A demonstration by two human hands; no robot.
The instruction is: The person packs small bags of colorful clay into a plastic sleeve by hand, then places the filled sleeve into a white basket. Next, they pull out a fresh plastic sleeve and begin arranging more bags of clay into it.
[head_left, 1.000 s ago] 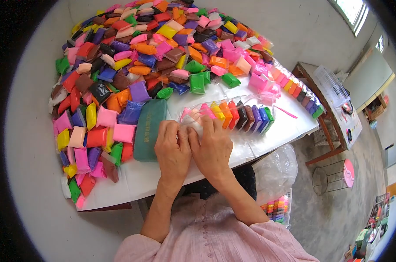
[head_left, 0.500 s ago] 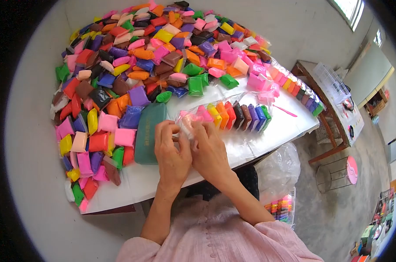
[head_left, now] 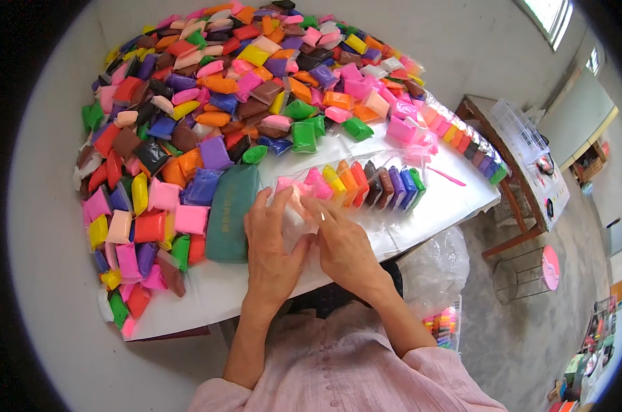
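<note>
A row of coloured packets (head_left: 373, 185), pink through yellow, orange, red, black, brown, purple, blue and green, lies in a clear plastic bag on the white table. My left hand (head_left: 275, 237) holds the bag's left end, where a white and a peach packet (head_left: 296, 206) show between the hands. Closed on the same end, my right hand (head_left: 342, 240) has its fingertips on the plastic by these packets. Just left of my left hand is a green case (head_left: 232, 214). A big heap of coloured packets (head_left: 208, 96) spreads behind and to the left.
A second packed row (head_left: 465, 141) lies along the table's right edge, near a pink stick (head_left: 447, 176). Clear plastic bags (head_left: 434, 268) hang by the table's front edge, above a crate of packets (head_left: 443, 326). A stool (head_left: 550, 268) and side table (head_left: 517, 165) stand right.
Both hands have shifted slightly at the bag's left end. My left thumb now reaches toward my right hand, and the white and peach packets show more. The view has moved slightly.
</note>
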